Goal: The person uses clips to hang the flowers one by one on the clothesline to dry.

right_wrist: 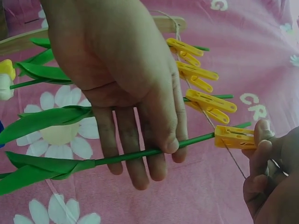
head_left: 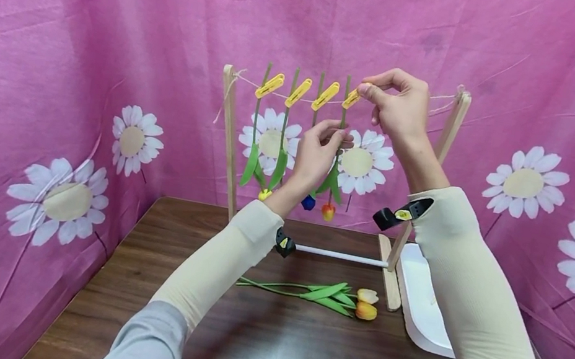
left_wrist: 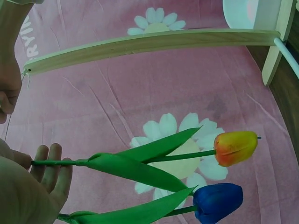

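Note:
In the head view my left hand (head_left: pixel 318 154) pinches the stem of an upside-down orange-and-yellow tulip (head_left: pixel 328 212). The right wrist view shows the thumb pressing this stem (right_wrist: pixel 126 156) against straight fingers. Higher up, my right hand (head_left: pixel 404 109) pinches the end of a yellow clothespin (right_wrist: pixel 233 136), whose jaws sit over the stem and the string (right_wrist: pixel 236 163). To the left, several more clothespins (head_left: pixel 298 93) hold hanging tulips on the string, among them a blue tulip (left_wrist: pixel 218 203) and a yellow tulip (head_left: pixel 264 195). My left hand partly hides these blooms in the head view.
The string runs between two wooden posts (head_left: pixel 230 139), joined low down by a white rod (head_left: pixel 340 255). On the brown table (head_left: pixel 260 351) lie loose tulips (head_left: pixel 366 310) with orange and pale blooms. A white tray (head_left: pixel 417 300) stands at the right, partly behind my right sleeve.

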`<act>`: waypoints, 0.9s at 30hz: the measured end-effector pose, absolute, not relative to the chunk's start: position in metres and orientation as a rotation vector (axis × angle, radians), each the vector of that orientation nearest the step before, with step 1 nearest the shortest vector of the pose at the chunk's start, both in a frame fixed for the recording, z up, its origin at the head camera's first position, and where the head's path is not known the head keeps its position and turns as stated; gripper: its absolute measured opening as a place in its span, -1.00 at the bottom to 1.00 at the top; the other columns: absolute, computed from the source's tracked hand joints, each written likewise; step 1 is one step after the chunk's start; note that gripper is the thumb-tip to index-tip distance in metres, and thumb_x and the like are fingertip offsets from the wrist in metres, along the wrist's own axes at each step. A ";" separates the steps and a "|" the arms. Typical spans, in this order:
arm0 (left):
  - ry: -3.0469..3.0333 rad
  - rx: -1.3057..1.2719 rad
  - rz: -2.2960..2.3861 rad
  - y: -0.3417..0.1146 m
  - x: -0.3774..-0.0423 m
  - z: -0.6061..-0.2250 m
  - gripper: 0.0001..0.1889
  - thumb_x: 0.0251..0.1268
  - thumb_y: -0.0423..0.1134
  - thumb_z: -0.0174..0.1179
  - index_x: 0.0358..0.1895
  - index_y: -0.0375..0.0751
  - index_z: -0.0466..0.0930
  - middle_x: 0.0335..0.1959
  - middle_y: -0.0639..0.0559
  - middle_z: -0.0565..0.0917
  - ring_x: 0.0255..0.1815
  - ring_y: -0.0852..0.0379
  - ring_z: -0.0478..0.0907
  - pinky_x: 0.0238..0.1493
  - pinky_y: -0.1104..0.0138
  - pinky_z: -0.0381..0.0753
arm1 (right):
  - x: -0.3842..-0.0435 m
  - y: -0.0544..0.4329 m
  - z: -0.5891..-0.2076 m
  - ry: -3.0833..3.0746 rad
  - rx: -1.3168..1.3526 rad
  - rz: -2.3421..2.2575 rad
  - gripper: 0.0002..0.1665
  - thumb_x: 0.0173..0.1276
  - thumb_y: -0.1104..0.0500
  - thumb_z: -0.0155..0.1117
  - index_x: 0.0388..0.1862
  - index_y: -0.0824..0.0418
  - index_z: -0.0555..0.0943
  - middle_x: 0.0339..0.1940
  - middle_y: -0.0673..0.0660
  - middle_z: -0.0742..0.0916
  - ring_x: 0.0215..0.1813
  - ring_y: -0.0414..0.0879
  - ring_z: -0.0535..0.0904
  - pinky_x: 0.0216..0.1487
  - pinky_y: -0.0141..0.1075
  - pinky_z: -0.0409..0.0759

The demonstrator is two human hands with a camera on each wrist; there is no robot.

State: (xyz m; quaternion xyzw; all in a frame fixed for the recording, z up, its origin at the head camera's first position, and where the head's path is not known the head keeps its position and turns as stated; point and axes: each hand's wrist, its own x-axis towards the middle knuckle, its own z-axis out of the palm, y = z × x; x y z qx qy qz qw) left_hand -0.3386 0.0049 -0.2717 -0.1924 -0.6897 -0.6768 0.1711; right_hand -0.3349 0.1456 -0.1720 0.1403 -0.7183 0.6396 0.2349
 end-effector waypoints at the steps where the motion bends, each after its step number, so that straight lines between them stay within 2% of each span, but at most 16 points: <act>1: -1.966 -0.538 -1.907 0.005 -0.339 -0.272 -0.76 0.68 -0.33 0.12 0.22 -0.29 0.66 -0.04 -0.20 0.85 -0.03 0.01 0.84 0.06 0.31 0.80 | -0.335 0.145 -0.173 -1.978 0.379 1.761 -0.93 0.35 0.30 0.57 -0.29 0.17 0.81 -0.45 -0.06 0.77 -0.82 -0.26 0.41 -0.80 -0.45 0.31; 5: -1.984 -0.525 -1.883 0.005 -0.338 -0.271 -0.75 0.68 -0.32 0.11 0.23 -0.27 0.65 -0.04 -0.18 0.85 -0.04 0.02 0.84 0.15 0.10 0.79 | -0.336 0.144 -0.175 -2.000 0.349 1.792 -0.93 0.35 0.29 0.56 -0.30 0.16 0.80 -0.47 -0.06 0.77 -0.84 -0.25 0.40 -0.83 -0.43 0.26; 8: -1.986 -0.519 -1.899 0.005 -0.338 -0.270 -0.74 0.69 -0.32 0.09 0.25 -0.27 0.65 -0.04 -0.18 0.85 -0.04 0.02 0.84 0.19 0.03 0.77 | -0.336 0.144 -0.176 -2.014 0.339 1.804 -0.94 0.36 0.28 0.56 -0.29 0.16 0.80 -0.47 -0.06 0.78 -0.84 -0.24 0.39 -0.83 -0.42 0.24; 11: -1.977 -0.511 -1.914 0.005 -0.338 -0.270 -0.73 0.69 -0.32 0.09 0.26 -0.30 0.64 -0.05 -0.20 0.84 -0.03 -0.03 0.84 0.20 0.00 0.76 | -0.337 0.144 -0.177 -2.053 0.343 1.781 -0.93 0.38 0.25 0.56 -0.20 0.18 0.81 -0.44 -0.07 0.79 -0.83 -0.25 0.40 -0.81 -0.43 0.26; 13: -1.955 -0.509 -1.930 0.006 -0.339 -0.271 -0.73 0.68 -0.34 0.09 0.26 -0.33 0.64 -0.05 -0.24 0.84 -0.01 -0.11 0.83 0.21 -0.04 0.75 | -0.337 0.144 -0.178 -2.092 0.350 1.741 -0.83 0.40 0.20 0.55 -0.09 0.22 0.80 -0.39 -0.09 0.79 -0.82 -0.25 0.42 -0.80 -0.43 0.27; 17: -1.952 -0.497 -1.941 0.005 -0.338 -0.270 -0.73 0.68 -0.35 0.10 0.26 -0.31 0.64 -0.06 -0.25 0.83 0.02 -0.18 0.82 0.19 -0.01 0.77 | -0.336 0.144 -0.181 -2.149 0.370 1.659 -0.65 0.44 0.11 0.53 0.10 0.26 0.76 -0.20 -0.04 0.81 -0.78 -0.26 0.49 -0.79 -0.44 0.33; 20: -1.987 -0.484 -1.924 0.005 -0.338 -0.269 -0.73 0.68 -0.32 0.11 0.26 -0.25 0.65 -0.05 -0.20 0.84 0.00 -0.10 0.83 0.15 0.09 0.78 | -0.335 0.145 -0.182 -2.151 0.386 1.638 -0.59 0.45 0.08 0.52 0.16 0.25 0.74 -0.09 0.01 0.81 -0.76 -0.25 0.53 -0.79 -0.43 0.38; 23: -1.999 -0.483 -1.913 0.005 -0.338 -0.268 -0.73 0.68 -0.31 0.11 0.26 -0.24 0.65 -0.04 -0.18 0.85 -0.03 -0.02 0.83 0.15 0.09 0.78 | -0.334 0.144 -0.184 -2.145 0.402 1.650 -0.56 0.47 0.07 0.50 0.22 0.25 0.72 0.01 0.08 0.80 -0.73 -0.24 0.57 -0.78 -0.41 0.43; 27: -2.006 -0.483 -1.903 0.004 -0.337 -0.269 -0.73 0.69 -0.31 0.10 0.27 -0.25 0.64 -0.03 -0.17 0.85 -0.01 -0.01 0.83 0.16 0.12 0.78 | -0.332 0.145 -0.185 -2.143 0.419 1.674 -0.46 0.49 0.03 0.47 0.34 0.23 0.65 0.24 0.21 0.74 -0.68 -0.24 0.62 -0.74 -0.40 0.50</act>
